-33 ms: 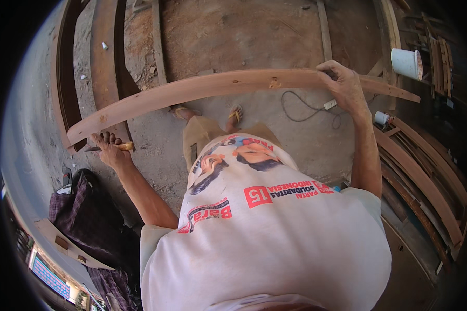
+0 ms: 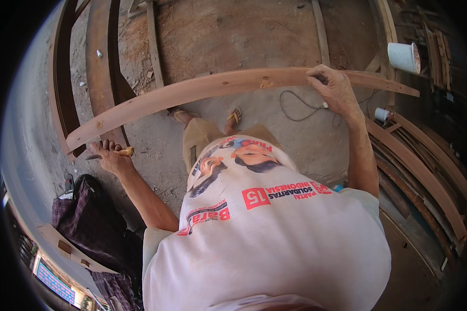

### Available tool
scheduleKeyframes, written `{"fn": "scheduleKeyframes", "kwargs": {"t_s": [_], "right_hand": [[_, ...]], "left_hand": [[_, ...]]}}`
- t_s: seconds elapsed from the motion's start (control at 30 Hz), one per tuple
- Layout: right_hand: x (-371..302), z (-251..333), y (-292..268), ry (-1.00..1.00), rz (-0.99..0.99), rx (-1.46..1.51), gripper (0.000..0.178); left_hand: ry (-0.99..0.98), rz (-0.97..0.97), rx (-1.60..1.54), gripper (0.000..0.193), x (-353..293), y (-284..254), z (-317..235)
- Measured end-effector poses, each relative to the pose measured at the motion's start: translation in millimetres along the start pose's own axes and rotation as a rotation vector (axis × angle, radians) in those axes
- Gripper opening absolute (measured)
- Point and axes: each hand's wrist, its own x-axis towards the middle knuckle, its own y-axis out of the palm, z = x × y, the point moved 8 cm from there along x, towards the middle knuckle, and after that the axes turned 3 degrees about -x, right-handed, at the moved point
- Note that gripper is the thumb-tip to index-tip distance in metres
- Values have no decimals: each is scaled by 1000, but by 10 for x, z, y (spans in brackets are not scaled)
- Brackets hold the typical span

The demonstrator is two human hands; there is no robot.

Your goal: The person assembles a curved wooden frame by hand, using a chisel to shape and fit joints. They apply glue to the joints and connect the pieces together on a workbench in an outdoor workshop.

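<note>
A long reddish-brown wooden plank (image 2: 192, 90) with a few knots stretches crosswise in front of me, bowed by the lens. My right hand (image 2: 333, 89) is on its right part, fingers curled and thumb bent in at the plank's edge; the fingers' undersides are hidden. Close below the plank's left end, my left hand (image 2: 113, 156) is wrapped around a wooden-handled tool with a thin metal blade (image 2: 124, 151). Its yellowish handle sticks out on the right and the blade points left. Whether it is a knife or a chisel I cannot tell.
Dark timber beams (image 2: 99, 62) stand at left, under the plank's left end. A white bucket (image 2: 403, 58) is at far right, above stacked curved timber (image 2: 425, 171). A cable (image 2: 298, 120) lies on the dirt floor. Dark checked cloth (image 2: 91, 217) hangs at lower left.
My right hand has shifted a little left along the plank. My left hand, with the bladed tool, has dropped slightly away from the plank's end. The view has moved slightly.
</note>
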Motion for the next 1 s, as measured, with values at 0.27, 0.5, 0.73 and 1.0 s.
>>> {"fn": "scheduleKeyframes", "kwargs": {"t_s": [0.27,0.5,0.73,1.0], "right_hand": [[-831,-1166,350,204,65,185,22],[-872,-1637,32,239,-106,137,27],[-1021,-1633,131,302,-120,177,27],[-938,-1598,-273,356,-167,179,28]], "left_hand": [[220,343,284,30,-1519,522,597],[186,788,509,27,-2471,1177,974],[221,946,549,23,-2498,1382,1134],[355,908,465,23,-2214,1525,830]]}}
